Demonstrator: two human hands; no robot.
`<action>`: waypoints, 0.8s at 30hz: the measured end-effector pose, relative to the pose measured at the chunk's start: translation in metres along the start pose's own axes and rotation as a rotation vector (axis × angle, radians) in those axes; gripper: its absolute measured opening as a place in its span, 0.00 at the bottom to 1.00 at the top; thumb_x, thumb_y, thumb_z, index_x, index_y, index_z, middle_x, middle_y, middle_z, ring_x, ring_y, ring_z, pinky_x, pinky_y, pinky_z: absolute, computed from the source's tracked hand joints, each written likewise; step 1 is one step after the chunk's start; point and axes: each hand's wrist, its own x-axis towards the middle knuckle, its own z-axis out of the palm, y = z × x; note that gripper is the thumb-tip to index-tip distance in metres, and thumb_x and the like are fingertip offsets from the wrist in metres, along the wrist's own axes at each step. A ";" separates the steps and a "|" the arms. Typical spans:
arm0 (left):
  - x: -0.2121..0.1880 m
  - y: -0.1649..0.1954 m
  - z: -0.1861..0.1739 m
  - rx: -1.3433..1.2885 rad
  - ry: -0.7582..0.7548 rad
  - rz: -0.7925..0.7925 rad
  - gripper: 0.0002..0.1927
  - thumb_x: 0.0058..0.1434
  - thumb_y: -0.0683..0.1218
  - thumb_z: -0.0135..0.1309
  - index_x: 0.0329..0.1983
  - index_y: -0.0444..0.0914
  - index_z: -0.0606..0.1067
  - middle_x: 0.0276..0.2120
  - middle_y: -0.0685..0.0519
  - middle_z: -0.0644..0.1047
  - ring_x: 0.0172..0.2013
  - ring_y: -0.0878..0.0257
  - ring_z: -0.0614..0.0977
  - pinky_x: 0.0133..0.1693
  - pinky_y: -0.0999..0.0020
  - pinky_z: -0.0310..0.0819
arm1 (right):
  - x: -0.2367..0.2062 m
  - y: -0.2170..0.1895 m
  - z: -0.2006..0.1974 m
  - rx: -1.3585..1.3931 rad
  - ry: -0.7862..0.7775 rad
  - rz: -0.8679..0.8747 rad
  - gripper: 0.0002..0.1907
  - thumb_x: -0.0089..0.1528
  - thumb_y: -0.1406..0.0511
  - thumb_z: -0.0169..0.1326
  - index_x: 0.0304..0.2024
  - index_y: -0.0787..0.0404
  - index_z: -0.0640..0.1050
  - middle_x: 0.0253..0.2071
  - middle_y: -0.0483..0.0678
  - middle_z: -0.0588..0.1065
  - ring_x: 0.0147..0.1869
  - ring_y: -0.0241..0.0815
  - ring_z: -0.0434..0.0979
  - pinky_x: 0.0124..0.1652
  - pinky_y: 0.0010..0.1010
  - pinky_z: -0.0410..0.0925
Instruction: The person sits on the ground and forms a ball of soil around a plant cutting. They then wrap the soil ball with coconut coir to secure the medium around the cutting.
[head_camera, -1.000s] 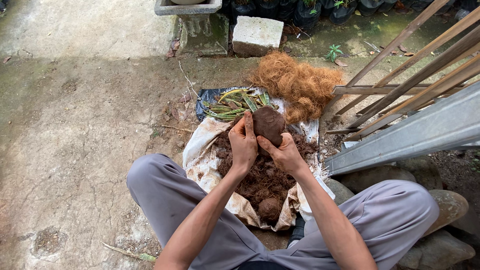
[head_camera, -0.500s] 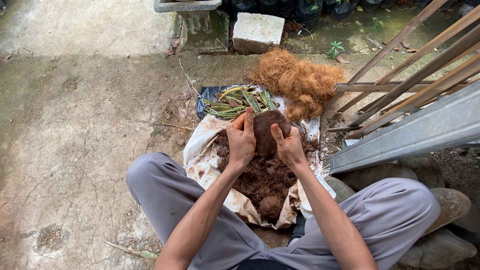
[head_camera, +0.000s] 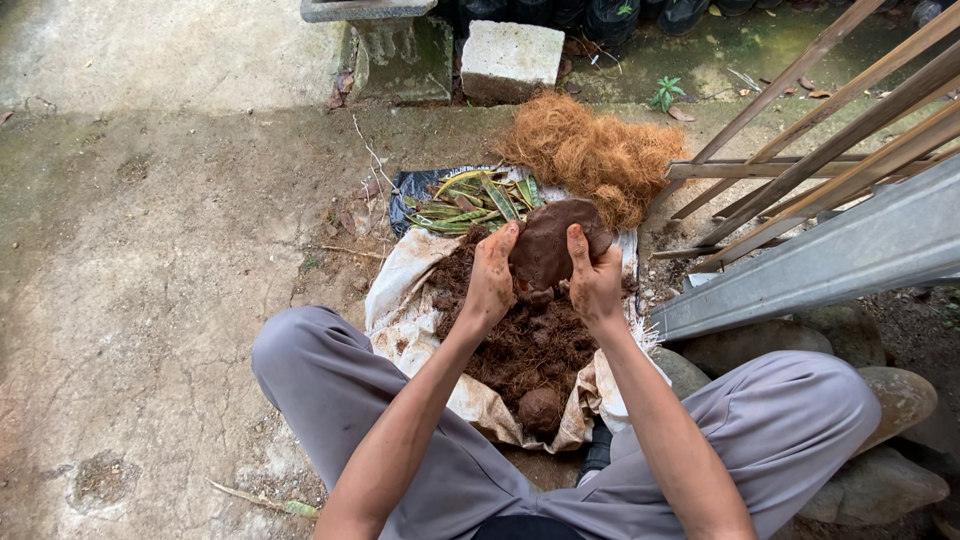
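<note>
Brown, damp soil ball (head_camera: 548, 248) sits pressed between my left hand (head_camera: 490, 280) and right hand (head_camera: 594, 282), fingers curled around it, above the loose soil heap (head_camera: 520, 345) on the white sack (head_camera: 405, 300).

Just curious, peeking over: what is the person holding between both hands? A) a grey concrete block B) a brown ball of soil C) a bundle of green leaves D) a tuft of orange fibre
B: both hands, left hand and right hand, press a rounded brown soil ball above the sack.
</note>
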 end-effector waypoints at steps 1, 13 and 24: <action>-0.001 -0.002 -0.001 0.033 0.019 0.045 0.39 0.77 0.65 0.31 0.62 0.24 0.70 0.59 0.32 0.75 0.61 0.45 0.75 0.65 0.51 0.64 | 0.000 0.004 -0.006 -0.058 0.004 0.059 0.26 0.69 0.47 0.51 0.23 0.54 0.68 0.18 0.37 0.64 0.17 0.29 0.57 0.17 0.23 0.53; -0.006 0.011 -0.008 0.062 0.055 0.177 0.25 0.79 0.57 0.39 0.50 0.31 0.74 0.30 0.55 0.68 0.32 0.69 0.66 0.35 0.67 0.62 | 0.007 0.004 -0.022 -0.103 -0.252 -0.081 0.25 0.70 0.48 0.52 0.26 0.55 0.75 0.22 0.37 0.72 0.24 0.29 0.69 0.25 0.24 0.62; -0.004 0.052 -0.012 -0.025 -0.143 0.020 0.23 0.73 0.56 0.43 0.58 0.34 0.74 0.38 0.54 0.82 0.38 0.70 0.80 0.48 0.71 0.78 | 0.007 0.000 -0.027 0.163 -0.309 -0.142 0.15 0.73 0.59 0.53 0.37 0.61 0.81 0.34 0.43 0.80 0.36 0.32 0.76 0.38 0.26 0.70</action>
